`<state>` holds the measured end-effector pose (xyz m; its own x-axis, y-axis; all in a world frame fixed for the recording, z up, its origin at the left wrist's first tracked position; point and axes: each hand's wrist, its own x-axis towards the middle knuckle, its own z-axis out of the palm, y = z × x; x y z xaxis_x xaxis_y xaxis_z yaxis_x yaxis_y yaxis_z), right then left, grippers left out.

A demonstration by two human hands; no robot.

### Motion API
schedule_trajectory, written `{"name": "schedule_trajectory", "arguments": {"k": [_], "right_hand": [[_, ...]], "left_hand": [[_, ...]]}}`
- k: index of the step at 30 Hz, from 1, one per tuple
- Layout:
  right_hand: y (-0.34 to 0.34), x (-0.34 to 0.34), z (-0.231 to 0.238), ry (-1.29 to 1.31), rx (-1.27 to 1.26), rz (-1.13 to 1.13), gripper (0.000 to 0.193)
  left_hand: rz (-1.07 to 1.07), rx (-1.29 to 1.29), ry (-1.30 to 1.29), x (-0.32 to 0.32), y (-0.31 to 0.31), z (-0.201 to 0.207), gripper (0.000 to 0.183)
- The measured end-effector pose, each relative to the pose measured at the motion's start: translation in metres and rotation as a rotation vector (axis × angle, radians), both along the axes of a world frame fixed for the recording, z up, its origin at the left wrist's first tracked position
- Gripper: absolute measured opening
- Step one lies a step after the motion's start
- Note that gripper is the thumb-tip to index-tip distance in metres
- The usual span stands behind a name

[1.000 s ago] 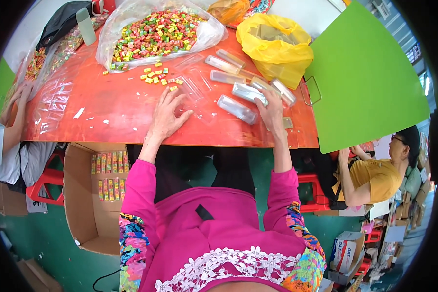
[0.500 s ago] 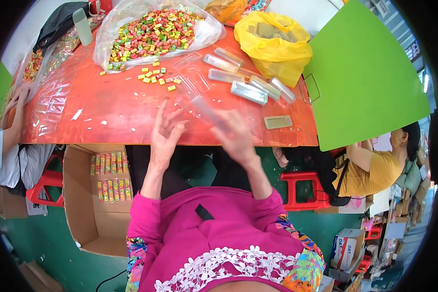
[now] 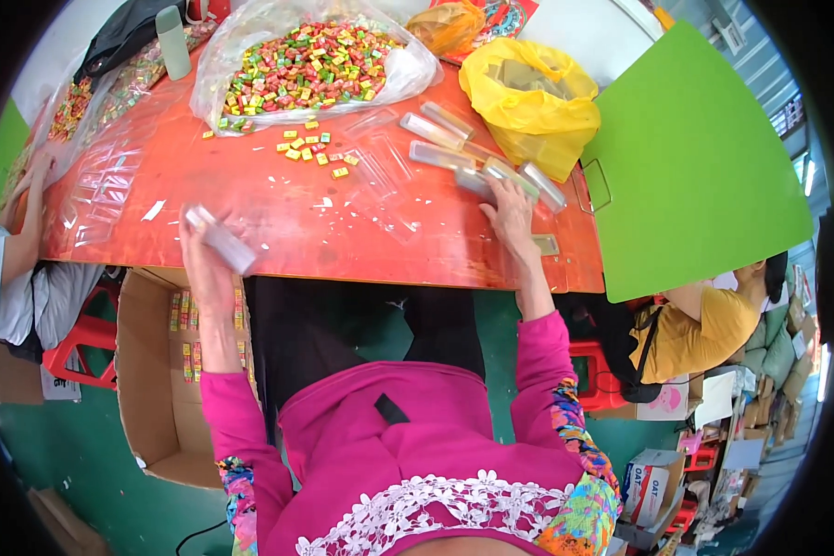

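Observation:
My left hand (image 3: 206, 269) is closed around a clear plastic case (image 3: 221, 239), slightly blurred, above the table's near left edge. On the right, my right hand (image 3: 510, 221) rests its fingertips on a long clear case (image 3: 511, 176) in a group of similar ones. Its thumb stands apart from the fingers; whether it grips the case I cannot make out. Beside its wrist lies a small greyish case (image 3: 545, 245), partly covered. Between my hands, thin clear plastic trays (image 3: 380, 176) lie flat near several loose small wrapped candies (image 3: 306, 148).
A large clear bag (image 3: 408, 74) of colourful candies and a yellow plastic bag (image 3: 528, 111) stand on the red table (image 3: 278, 204). A green board (image 3: 700, 167) rises at right. Below left, a cardboard box (image 3: 162, 426) holds packed rows. Co-workers sit at both sides.
My hands moved apart. The clear case, blurred near my right hand before, is apparently now in my left hand at the left. My right hand reached right to the group of cases.

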<state>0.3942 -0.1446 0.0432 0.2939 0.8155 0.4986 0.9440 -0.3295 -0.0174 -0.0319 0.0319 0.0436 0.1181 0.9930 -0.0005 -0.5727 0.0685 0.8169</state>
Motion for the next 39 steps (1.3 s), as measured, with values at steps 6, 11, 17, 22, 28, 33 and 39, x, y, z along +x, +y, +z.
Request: {"name": "schedule_trajectory", "arguments": {"k": [6,11,17,22,28,33,39], "right_hand": [[0.001,-0.012,0.02,0.108,0.029,0.037,0.039],[0.008,-0.063,0.005,0.066,-0.085,0.031,0.039],[0.071,-0.031,0.024,0.172,0.085,0.254,0.036],[0.169,0.05,-0.016,0.16,0.117,0.312,0.03],[0.188,0.037,0.035,0.285,-0.5,0.045,0.033],[0.199,0.065,0.018,0.042,0.007,0.089,0.025],[0.205,0.079,0.017,0.479,-0.311,-0.035,0.041]], "left_hand": [[-0.022,0.065,0.002,-0.031,0.049,-0.038,0.051],[0.129,0.096,0.087,-0.022,0.047,-0.035,0.053],[0.253,0.256,0.352,-0.009,0.033,-0.035,0.058],[0.265,0.258,0.359,-0.003,0.038,-0.036,0.059],[0.295,0.27,0.37,-0.008,0.037,-0.047,0.061],[0.292,0.311,0.4,-0.002,0.038,-0.044,0.059],[0.283,0.313,0.415,-0.006,0.033,-0.045,0.059]]}}
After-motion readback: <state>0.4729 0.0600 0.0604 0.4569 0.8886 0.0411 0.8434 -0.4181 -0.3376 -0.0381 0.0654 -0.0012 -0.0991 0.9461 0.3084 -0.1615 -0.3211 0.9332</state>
